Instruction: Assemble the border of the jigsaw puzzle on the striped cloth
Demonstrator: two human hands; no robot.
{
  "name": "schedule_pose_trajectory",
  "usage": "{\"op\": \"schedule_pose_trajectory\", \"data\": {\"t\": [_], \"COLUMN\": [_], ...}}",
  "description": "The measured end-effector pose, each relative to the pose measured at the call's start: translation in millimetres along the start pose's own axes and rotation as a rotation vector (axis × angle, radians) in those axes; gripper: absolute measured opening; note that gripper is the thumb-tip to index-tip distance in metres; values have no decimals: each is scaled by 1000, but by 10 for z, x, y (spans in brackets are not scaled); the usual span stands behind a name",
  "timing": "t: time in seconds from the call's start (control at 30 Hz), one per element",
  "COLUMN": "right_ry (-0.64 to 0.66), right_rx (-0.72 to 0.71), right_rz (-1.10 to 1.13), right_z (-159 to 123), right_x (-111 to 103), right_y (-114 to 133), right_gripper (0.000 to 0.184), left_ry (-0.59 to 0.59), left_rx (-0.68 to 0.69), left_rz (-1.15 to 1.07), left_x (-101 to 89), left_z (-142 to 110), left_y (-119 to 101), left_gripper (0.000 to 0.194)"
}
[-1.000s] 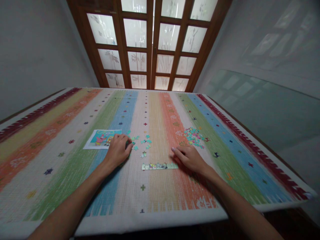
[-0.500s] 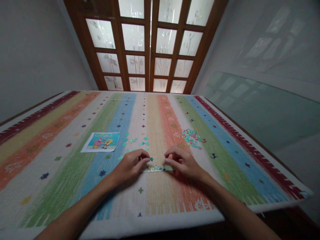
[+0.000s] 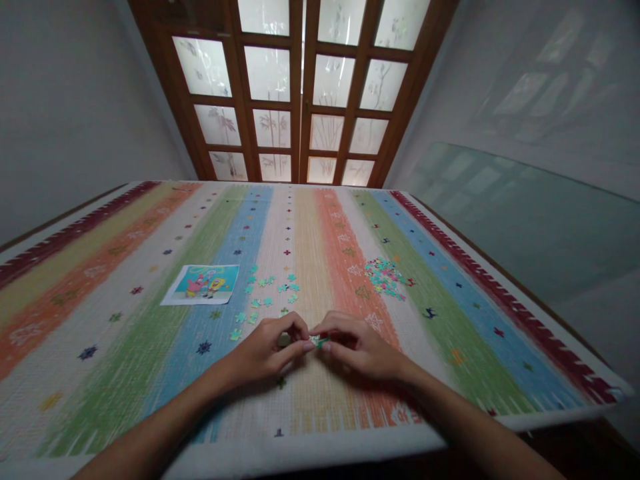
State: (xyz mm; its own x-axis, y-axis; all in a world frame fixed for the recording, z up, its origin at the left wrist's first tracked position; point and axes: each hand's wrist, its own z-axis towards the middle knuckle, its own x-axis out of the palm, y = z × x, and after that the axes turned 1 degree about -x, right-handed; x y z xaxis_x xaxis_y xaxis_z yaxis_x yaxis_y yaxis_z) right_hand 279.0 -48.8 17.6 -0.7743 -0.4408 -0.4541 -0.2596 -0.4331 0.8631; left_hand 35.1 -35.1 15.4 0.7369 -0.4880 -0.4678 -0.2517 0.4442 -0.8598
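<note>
My left hand (image 3: 270,343) and my right hand (image 3: 357,343) meet at the fingertips near the table's front edge, each in a pinch. A small green-and-white jigsaw piece (image 3: 320,343) shows between the fingertips. My fingers cover much of it, and the strip of joined pieces beneath is mostly hidden. Loose teal jigsaw pieces (image 3: 268,302) lie scattered just beyond my left hand. A heap of mixed-colour jigsaw pieces (image 3: 386,277) rests farther out, past my right hand.
A printed cartoon picture (image 3: 204,285) lies flat at the left. Striped cloth (image 3: 310,403) covers the table. Beyond the far edge stand wooden doors with glass panes (image 3: 270,73). A glass sheet (image 3: 525,220) leans against the right wall.
My two hands have come together. The left moved right with its teal piece, the right moved left, and the joined strip is now mostly covered.
</note>
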Motion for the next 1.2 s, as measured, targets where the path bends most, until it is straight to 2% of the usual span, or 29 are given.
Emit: {"op": "schedule_pose_trajectory", "data": {"t": [0.07, 0.2, 0.27, 0.47, 0.6, 0.7, 0.9, 1.2], "right_ry": [-24, -168, -130, -195, -136, -48, 49, 28], "right_rx": [3, 188, 264, 385, 398, 377, 335, 248], "right_rz": [-20, -39, -13, 12, -13, -71, -122, -246], "right_z": [12, 29, 30, 14, 1, -12, -28, -8], "right_x": [-63, -207, -288, -465, -525, -565, -579, -492], "right_y": [-34, -160, -229, -383, -407, -391, -387, -350], "right_gripper": [19, 14, 13, 7, 12, 7, 12, 11], "left_ry": [28, 34, 41, 200, 237, 228, 221, 275], "left_rx": [12, 107, 156, 237, 263, 274, 291, 251], "left_rz": [49, 298, 411, 535, 572, 594, 604, 699], "left_x": [-43, -79, -60, 36, 80, 104, 123, 131], "left_z": [-8, -44, -63, -93, -101, -105, -111, -97], "left_y": [-15, 23, 51, 84, 109, 133, 174, 113], "left_gripper": [19, 25, 27, 29, 26, 25, 27, 30]}}
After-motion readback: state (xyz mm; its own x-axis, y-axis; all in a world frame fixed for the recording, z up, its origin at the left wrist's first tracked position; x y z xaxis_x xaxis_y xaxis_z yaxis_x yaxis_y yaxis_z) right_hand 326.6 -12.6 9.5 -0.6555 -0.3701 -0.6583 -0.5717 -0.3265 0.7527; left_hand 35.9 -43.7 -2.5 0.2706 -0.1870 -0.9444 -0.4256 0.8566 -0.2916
